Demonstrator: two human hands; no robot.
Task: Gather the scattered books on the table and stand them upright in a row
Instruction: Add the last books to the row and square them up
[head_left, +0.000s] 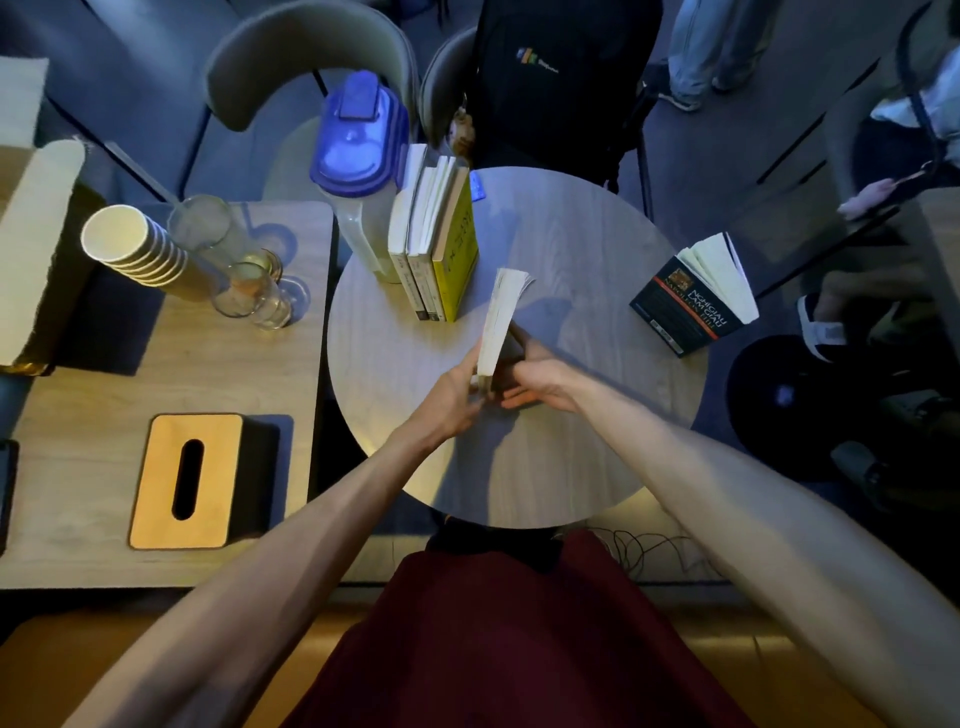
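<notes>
Three books (434, 244) stand upright in a row at the far left of the round wooden table (571, 441), leaning against a plastic jug; the rightmost has a yellow cover. Between both hands a pale-paged book (500, 317) is held on edge near the table's middle, its page block facing up. My left hand (457, 392) grips its near left side and my right hand (535, 382) presses its right side. A dark-covered book (693, 296) with slightly splayed pages sits at the table's right edge, partly over the rim.
A clear jug with a blue lid (358, 156) stands left of the book row. On the rectangular side table (78, 467) are stacked paper cups (132, 244), glasses (244, 270) and a wooden tissue box (187, 480). Chairs (306, 57) and a person's foot (823, 327) surround the table.
</notes>
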